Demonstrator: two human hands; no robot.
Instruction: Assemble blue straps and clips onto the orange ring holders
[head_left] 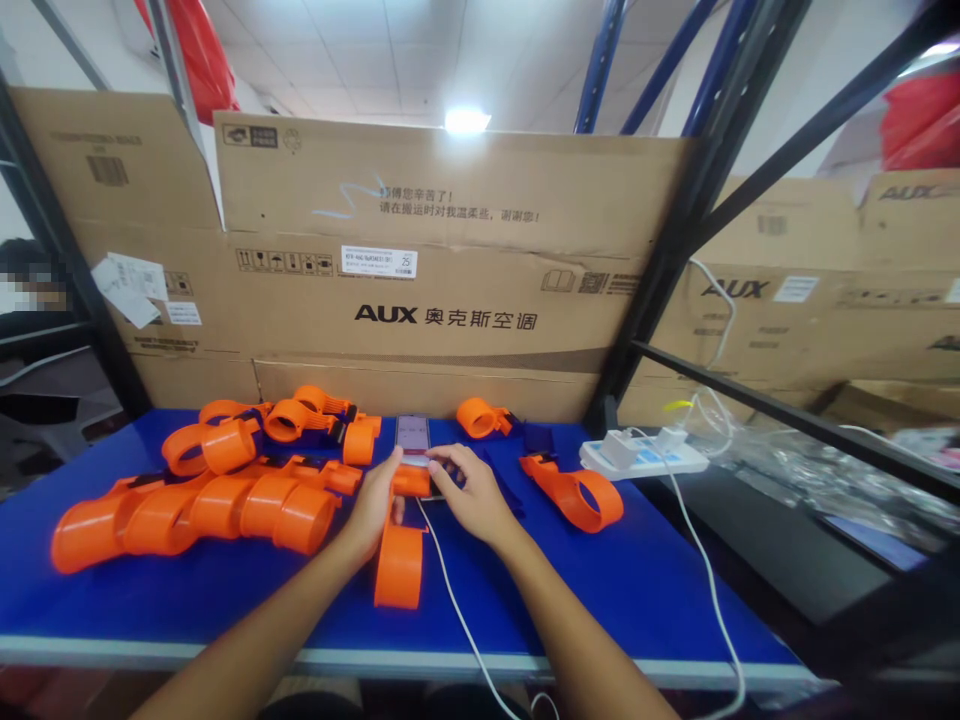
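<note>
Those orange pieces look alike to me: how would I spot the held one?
Below the cardboard panel printed AUX, find the blue table. Near its middle, the left hand grips an orange plastic piece, its loop toward the front edge. Its orange neighbours lie on the table; only this one is held.

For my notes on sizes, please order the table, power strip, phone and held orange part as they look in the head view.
1. Table
2. Power strip and held orange part: too alike to rank
3. Phone

blue tabletop (135,600) | orange ring pieces (221,505), mostly left | power strip (652,456), right edge
</note>
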